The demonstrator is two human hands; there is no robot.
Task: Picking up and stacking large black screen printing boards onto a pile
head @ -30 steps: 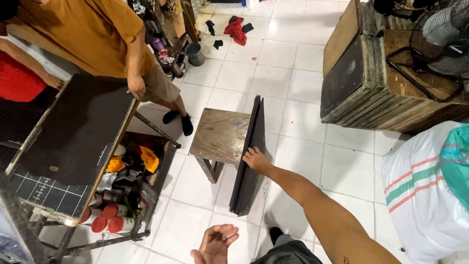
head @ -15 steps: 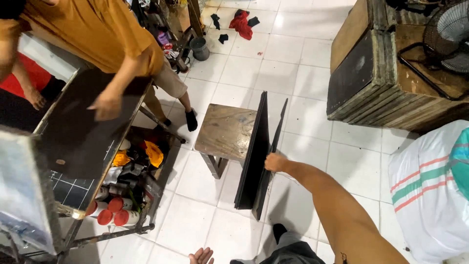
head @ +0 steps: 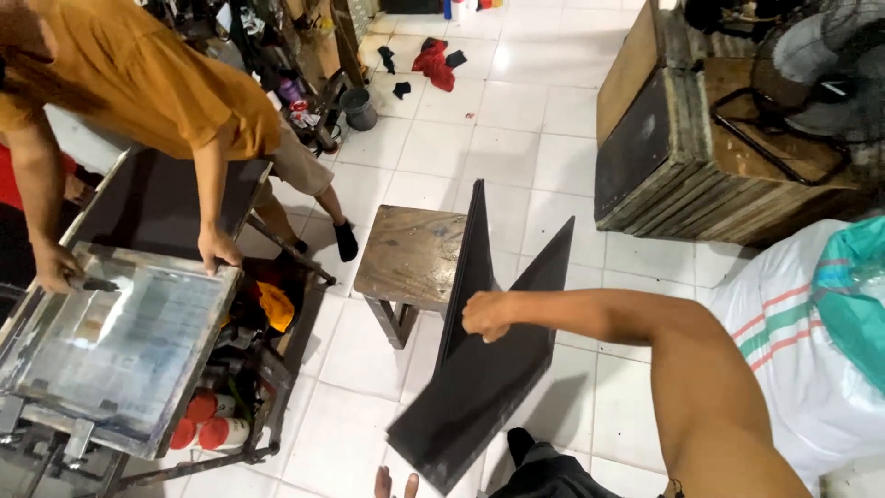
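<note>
My right hand [head: 486, 315] is closed on the top edge of a black flat board [head: 489, 387], which tilts away from a second black board [head: 472, 263]. That second board stands on edge against a worn wooden stool [head: 410, 254]. The tilted board's lower corner rests on the white tiled floor. Only the fingertips of my left hand [head: 395, 482] show at the bottom edge, spread, with nothing in them, just left of the board's lower corner.
Another person in an orange shirt [head: 138, 83] stands at the left with both hands on a framed printing screen [head: 111, 341] lying on a metal table. Red-capped containers [head: 198, 429] sit below. Stacked wooden frames [head: 682, 157], a fan [head: 820, 74] and a white sack [head: 811, 341] stand at the right.
My right hand has pulled one board away from the other, so it now leans out. My left hand has dropped to the frame's bottom edge. The other person has laid the screen flat.
</note>
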